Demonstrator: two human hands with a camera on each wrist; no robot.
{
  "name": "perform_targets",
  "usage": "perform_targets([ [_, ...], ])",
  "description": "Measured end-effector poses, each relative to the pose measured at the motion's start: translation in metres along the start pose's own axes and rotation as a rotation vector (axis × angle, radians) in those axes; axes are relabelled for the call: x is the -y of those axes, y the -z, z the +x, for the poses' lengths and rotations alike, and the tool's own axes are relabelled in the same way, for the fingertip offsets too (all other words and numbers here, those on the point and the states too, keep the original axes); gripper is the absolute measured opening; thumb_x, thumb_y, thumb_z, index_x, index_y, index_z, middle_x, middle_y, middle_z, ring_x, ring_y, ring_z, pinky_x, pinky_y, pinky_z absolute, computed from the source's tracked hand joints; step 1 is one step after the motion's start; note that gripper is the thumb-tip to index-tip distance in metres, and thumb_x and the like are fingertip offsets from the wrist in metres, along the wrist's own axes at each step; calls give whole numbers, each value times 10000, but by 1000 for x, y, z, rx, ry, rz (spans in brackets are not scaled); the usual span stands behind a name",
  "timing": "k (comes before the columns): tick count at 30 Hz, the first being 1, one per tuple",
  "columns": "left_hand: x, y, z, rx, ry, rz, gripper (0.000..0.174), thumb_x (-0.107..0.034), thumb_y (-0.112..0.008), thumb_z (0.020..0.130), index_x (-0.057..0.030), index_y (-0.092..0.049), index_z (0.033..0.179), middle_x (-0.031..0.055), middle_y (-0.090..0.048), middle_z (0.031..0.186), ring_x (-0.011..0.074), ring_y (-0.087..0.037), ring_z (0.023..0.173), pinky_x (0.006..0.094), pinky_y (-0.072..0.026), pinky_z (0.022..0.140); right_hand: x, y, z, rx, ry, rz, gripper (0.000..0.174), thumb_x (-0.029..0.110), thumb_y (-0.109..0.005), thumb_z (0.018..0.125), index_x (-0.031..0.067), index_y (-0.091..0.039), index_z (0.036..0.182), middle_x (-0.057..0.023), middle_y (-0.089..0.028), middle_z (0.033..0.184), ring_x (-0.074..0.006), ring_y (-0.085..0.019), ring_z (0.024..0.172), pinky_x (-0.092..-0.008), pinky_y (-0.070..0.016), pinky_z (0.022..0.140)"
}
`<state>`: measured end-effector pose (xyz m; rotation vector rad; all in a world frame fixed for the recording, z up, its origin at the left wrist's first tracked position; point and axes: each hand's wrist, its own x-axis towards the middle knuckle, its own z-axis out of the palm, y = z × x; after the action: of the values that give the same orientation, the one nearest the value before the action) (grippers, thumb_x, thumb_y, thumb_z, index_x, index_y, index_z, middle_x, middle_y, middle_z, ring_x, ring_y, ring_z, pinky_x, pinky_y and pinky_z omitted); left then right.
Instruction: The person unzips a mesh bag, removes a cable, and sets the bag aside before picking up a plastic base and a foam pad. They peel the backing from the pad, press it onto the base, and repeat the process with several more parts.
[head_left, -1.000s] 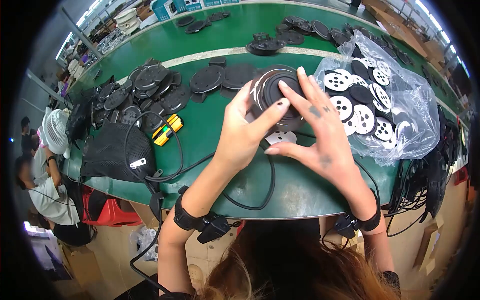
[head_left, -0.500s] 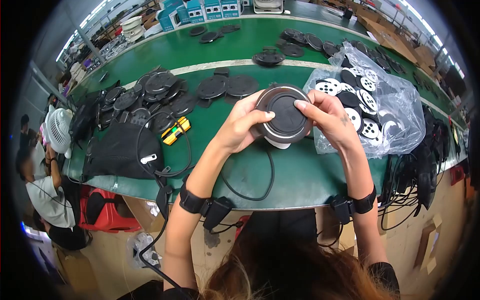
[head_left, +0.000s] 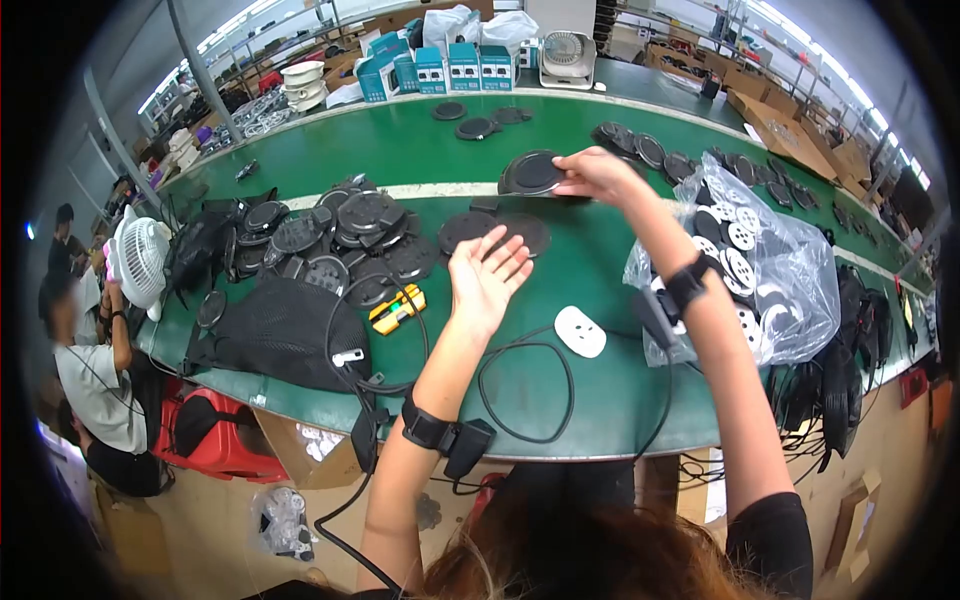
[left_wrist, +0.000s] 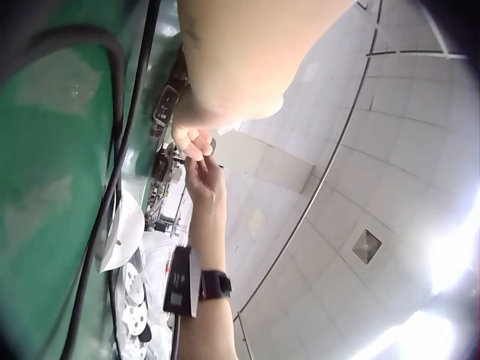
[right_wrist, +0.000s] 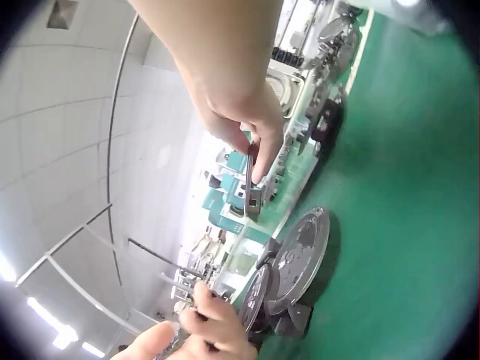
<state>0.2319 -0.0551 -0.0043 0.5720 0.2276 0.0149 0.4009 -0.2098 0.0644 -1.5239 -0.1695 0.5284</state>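
At the far side of the work strip, my right hand (head_left: 603, 178) pinches a round black disc part (head_left: 532, 174) by its right edge. The right wrist view shows this disc edge-on between thumb and fingers. My left hand (head_left: 485, 280) is held palm up with its fingers spread, holding nothing. Just beyond its fingertips, a pair of black disc parts (right_wrist: 300, 259) lie on the green table. A white oval plate (head_left: 580, 332) with small holes lies on the table between the two arms.
A heap of black disc parts (head_left: 365, 222) lies at left, by a black mesh pouch (head_left: 285, 335) and a yellow-orange device (head_left: 397, 310). A clear plastic bag (head_left: 800, 300) of white and black discs sits right. A cable (head_left: 570, 390) loops across the front.
Both hands held the black disc in front of me; the left has let go, and the right has carried it forward across the table. The white plate is now uncovered. The view has tilted up.
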Motion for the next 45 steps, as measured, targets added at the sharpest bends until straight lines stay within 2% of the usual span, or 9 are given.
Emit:
perform_targets([
  [6,4,-2,0,7,57,55,465,-276,-397,835,-18,-451,1218,161,-559,1077,242,-563,909,395,-464,850,-49,-7,114,-11,16,306,198,26,-479,877,-115,-486,1016,-202,-578,921,-264,-639,754,-337,-581,656],
  [8,4,-3,-1,-10,62,54,472,-274,-404,832,-13,-447,1224,161,-551,1082,236,-556,901,387,-462,846,-54,-5,122,-174,115,-210,218,74,-510,868,-118,-531,969,-186,-610,847,-244,-653,697,-313,-564,596],
  [10,5,-3,-1,30,67,65,483,-275,-408,831,-9,-439,1233,160,-546,1089,233,-551,909,382,-458,845,-41,6,111,-221,277,-259,237,81,-539,795,-106,-586,933,-167,-629,784,-210,-655,657,-302,-539,551],
  [14,6,-6,-3,35,80,111,484,-280,-408,830,-10,-451,1230,145,-550,1080,218,-547,882,369,-459,826,-24,54,87,-426,538,-1102,514,322,-618,759,-54,-553,1103,-278,-589,1038,-347,-582,1003,-357,-444,899],
  [18,5,-8,-3,28,94,143,476,-284,-409,830,-16,-465,1219,126,-555,1058,204,-540,847,352,-460,791,-52,73,75,-141,304,-1177,831,561,-704,621,-23,-513,1182,-283,-530,1154,-373,-417,1206,-398,-391,958],
  [28,6,3,2,64,62,360,447,-254,-449,845,-20,-468,1226,101,-565,1048,191,-551,847,324,-467,767,-74,77,67,-537,576,-971,699,458,-763,585,-31,-552,1037,-293,-515,991,-375,-385,1069,-407,-398,916],
  [34,9,7,7,74,87,404,421,-146,-457,863,50,-414,1233,221,-538,1146,296,-577,998,395,-485,879,-74,89,50,-645,364,-625,611,348,-816,581,-12,-570,1010,-187,-553,965,-268,-446,1029,-338,-420,866],
  [38,7,7,9,56,84,404,418,-115,-439,866,51,-381,1245,256,-560,1074,309,-620,888,373,-528,798,-74,91,46,-346,282,-110,540,215,-808,632,11,-549,1060,-128,-590,948,-167,-573,840,-262,-459,768],
  [45,8,3,5,12,-236,1476,517,-95,-534,798,-38,-432,1301,67,-595,575,154,-566,474,285,-456,490,-55,72,6,133,148,-97,470,155,-753,710,33,-520,1099,-66,-593,979,-142,-581,876,-249,-466,749],
])
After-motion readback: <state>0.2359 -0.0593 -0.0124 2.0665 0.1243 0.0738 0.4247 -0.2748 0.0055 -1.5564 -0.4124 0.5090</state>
